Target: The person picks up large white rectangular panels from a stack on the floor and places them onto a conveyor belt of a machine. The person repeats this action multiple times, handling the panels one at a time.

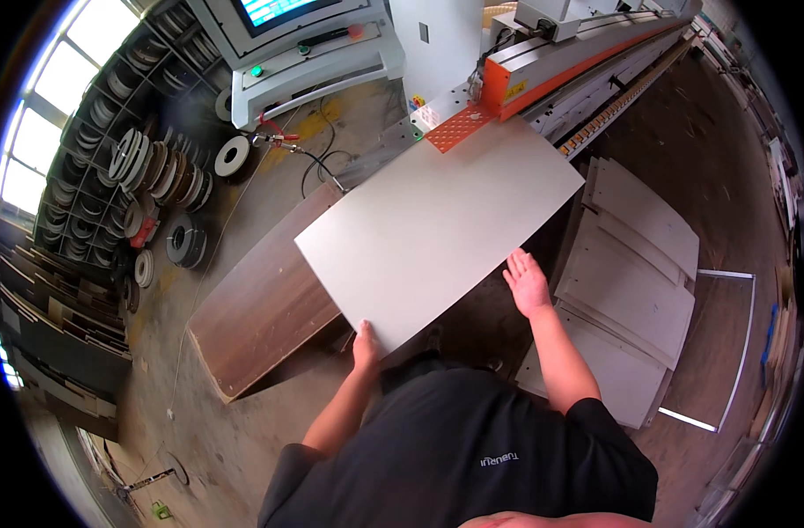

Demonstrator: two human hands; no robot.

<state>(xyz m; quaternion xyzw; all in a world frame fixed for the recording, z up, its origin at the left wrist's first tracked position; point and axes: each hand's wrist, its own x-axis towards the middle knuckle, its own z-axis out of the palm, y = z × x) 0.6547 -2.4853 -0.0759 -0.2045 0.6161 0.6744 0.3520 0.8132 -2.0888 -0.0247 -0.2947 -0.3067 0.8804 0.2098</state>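
A large white rectangular panel [437, 233] lies level in front of me, its far end at the orange guard [459, 128] of a long machine. My left hand [365, 346] grips its near left corner, thumb on top and the other fingers hidden underneath. At the panel's near long edge, further right, is my right hand [528, 283], open with the fingers stretched out. Its fingertips are at the edge; whether they press on it I cannot tell.
The machine's orange and grey beam [587, 66] runs far right. A brown board [270, 304] lies left of the panel, white panels [635, 290] are stacked at right, and a control console [318, 66] stands beyond. Edging rolls [160, 172] fill a rack at far left.
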